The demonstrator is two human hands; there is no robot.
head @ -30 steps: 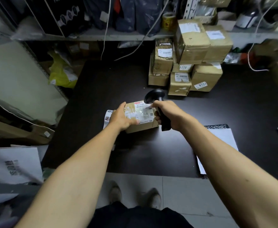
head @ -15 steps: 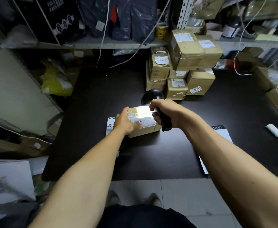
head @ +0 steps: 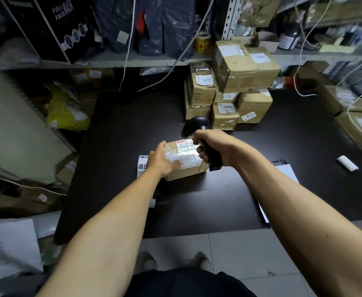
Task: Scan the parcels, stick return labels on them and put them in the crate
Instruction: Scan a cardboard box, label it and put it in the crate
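Leaning at the far left is a pale board, with white sheets on the floor below it and a yellow bag tucked behind, under a shelf. On that shelf stand a black box printed with a face mask name and dark plastic bags; white cables hang down in front of them.

A dark table fills the middle of the view, its top matte and nearly black. Near its left centre lies a label strip with printed characters, partly hidden by the left hand. That hand lies over the left end of a parcel, fingers curled against its taped top, thumb along the far edge. The parcel sits flat on the table, its white shipping label lit bright. Just to its right the right hand is wrapped tight around the handle of a black scanner, whose head hangs above the parcel's far edge.

Behind, at the back of the table, is a stack of brown boxes with white labels, one marked 0332. A yellow tape roll stands on the shelf above it. Right of the hands a white paper lies at the table's near edge, and a small white object lies farther right. More boxes crowd the right edge under blurred shelving. Grey floor tiles and two shoes show below.
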